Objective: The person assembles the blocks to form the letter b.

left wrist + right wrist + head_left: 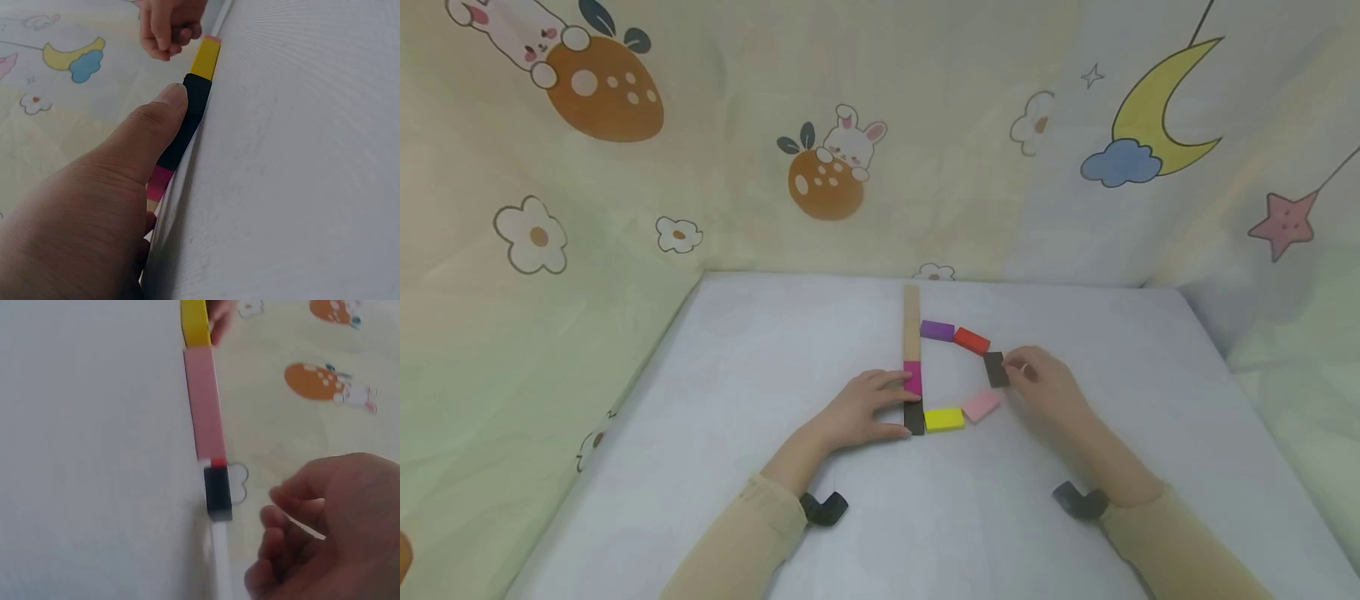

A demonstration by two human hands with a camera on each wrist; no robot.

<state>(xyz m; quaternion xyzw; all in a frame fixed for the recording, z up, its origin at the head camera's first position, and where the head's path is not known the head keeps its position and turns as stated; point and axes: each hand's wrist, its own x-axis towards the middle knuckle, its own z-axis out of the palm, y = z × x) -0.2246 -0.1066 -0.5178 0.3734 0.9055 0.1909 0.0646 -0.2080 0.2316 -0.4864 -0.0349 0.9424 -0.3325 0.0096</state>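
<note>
On the white tabletop, flat blocks form a D-like outline. Its straight left side has a tan strip [912, 321], a magenta block [913, 383] and a black block [914, 422]. My left hand [865, 408] rests along that side, fingers over the magenta block, thumb at the black one. The curved side runs through a purple block [937, 331], a red block [972, 341], a second black block [994, 370], a pink block [981, 406] and a yellow block [943, 419]. Beside the second black block is my right hand [1052, 387], loosely curled, with a gap showing in the right wrist view.
A cloth printed with rabbits, flowers and a moon [1157, 117] hangs behind and beside the white table [775, 333]. Dark wrist-worn devices [1081, 502] sit at both sleeve cuffs. The table's back edge lies just beyond the tan strip.
</note>
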